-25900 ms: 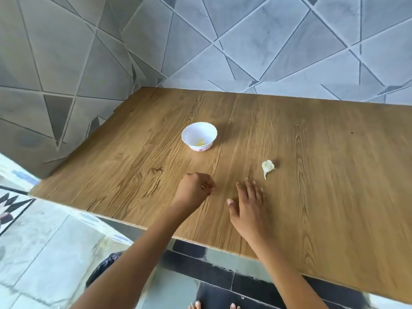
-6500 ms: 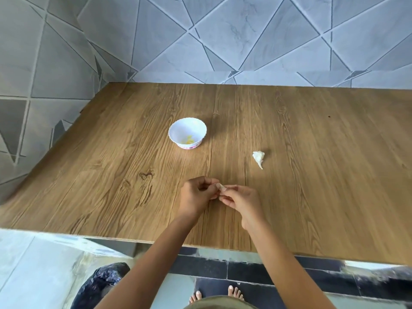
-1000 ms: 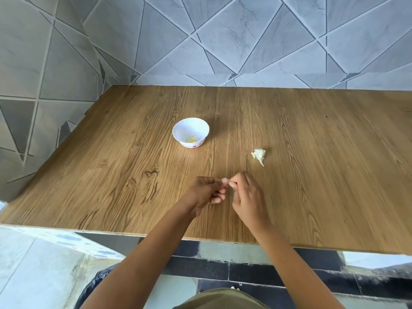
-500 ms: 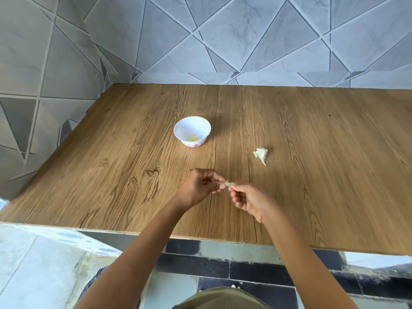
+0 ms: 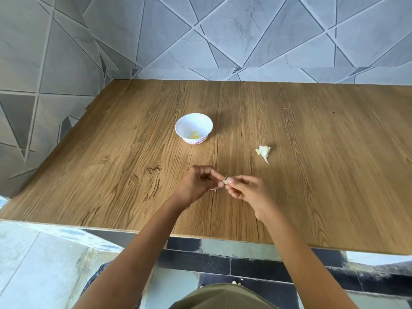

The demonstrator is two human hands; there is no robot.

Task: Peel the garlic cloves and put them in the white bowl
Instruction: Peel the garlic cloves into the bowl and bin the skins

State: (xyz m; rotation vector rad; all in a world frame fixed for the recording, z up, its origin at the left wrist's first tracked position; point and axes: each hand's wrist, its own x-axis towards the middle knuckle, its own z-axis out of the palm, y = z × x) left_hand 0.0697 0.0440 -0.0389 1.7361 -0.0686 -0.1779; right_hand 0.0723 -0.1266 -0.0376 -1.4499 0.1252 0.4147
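Note:
A small garlic clove with a wisp of skin sticking up is pinched between both hands just above the wooden table. My left hand holds it from the left with curled fingers. My right hand pinches it from the right with thumb and forefinger. The white bowl stands beyond the hands, with pale yellow peeled garlic at its bottom. A clump of unpeeled garlic lies to the right of the bowl.
Grey tiled walls close off the table at the back and left. The table's front edge runs just under my forearms, with tiled floor below. A thin scrap of skin lies under my left hand.
Over the last second my right hand turned from knuckles-up to palm-up and shifted slightly right; both hands keep pinching the clove. The bowl and the garlic clump have not moved.

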